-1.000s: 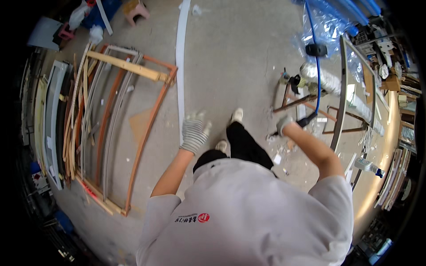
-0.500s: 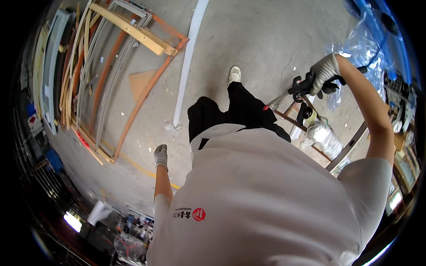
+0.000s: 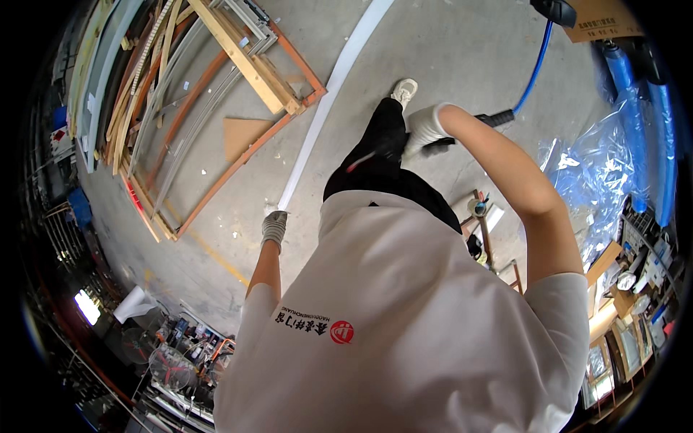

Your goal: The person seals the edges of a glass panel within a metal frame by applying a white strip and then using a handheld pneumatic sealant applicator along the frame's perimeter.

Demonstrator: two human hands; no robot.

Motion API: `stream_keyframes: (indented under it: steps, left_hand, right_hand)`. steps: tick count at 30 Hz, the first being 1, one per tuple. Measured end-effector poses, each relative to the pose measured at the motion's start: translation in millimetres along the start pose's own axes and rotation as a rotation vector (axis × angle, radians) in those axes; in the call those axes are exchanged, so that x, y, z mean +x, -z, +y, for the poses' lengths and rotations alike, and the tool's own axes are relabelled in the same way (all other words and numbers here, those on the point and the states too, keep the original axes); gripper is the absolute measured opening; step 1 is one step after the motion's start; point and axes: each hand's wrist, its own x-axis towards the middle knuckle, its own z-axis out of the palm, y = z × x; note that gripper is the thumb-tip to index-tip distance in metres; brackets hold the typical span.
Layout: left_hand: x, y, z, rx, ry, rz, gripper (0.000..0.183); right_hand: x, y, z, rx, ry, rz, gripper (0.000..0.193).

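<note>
My right hand (image 3: 427,131), in a white knit glove, is closed around a black blow gun (image 3: 388,148) in front of my right leg. Its thin nozzle ends in a red tip (image 3: 351,167) and points down to the left; the gun's body is hard to make out against my black trousers. From behind the hand a blue hose (image 3: 539,66) runs off with a black sleeve at its joint. My left hand (image 3: 273,226), gloved too, hangs at my left side with its fingers together, apparently holding nothing. It appears over the near end of a long white strip (image 3: 328,108) on the floor.
Timber lengths (image 3: 242,56) and wooden frames (image 3: 249,149) lie on the left. To the right are blue wrapped rolls (image 3: 660,148), clear plastic film (image 3: 588,173) and a cardboard box (image 3: 603,18). A small wooden stand (image 3: 485,234) is near my right side, and a fan (image 3: 172,366) is at lower left.
My right hand has swung inward and left with the blow gun, from beside the stand to in front of my leg. The view has shifted as I walk, and the blue hose shows more plainly.
</note>
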Motion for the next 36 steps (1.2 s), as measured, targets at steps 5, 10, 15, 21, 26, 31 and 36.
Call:
stream_keyframes:
  steps: [5, 10, 15, 21, 26, 31, 36]
  left_hand:
    - [53, -35, 9, 0.072, 0.025, -0.033, 0.03]
    - [69, -57, 189, 0.375, 0.057, -0.282, 0.031]
    - [86, -30, 317, 0.149, -0.253, -0.118, 0.034]
    - [70, -25, 404, -0.14, -0.157, -0.07, 0.022]
    - [22, -58, 404, 0.224, -0.089, -0.083, 0.031]
    - [-12, -94, 453, 0.26, -0.128, -0.184, 0.027]
    - [-19, -113, 479, -0.002, -0.064, -0.078, 0.024]
  right_hand:
    - [12, 33, 159, -0.297, -0.4, 0.737, 0.039]
    - [16, 52, 215, -0.151, -0.427, 0.515, 0.054]
    - [34, 88, 259, -0.11, -0.47, 0.423, 0.039]
    - [21, 116, 356, -0.144, -0.537, 0.406, 0.033]
    - [-12, 149, 395, 0.011, -0.599, 0.422, 0.036]
    - [-23, 142, 453, 0.395, -0.553, 0.426, 0.03]
    - [-113, 100, 490, 1.171, -0.09, 0.336, 0.036]
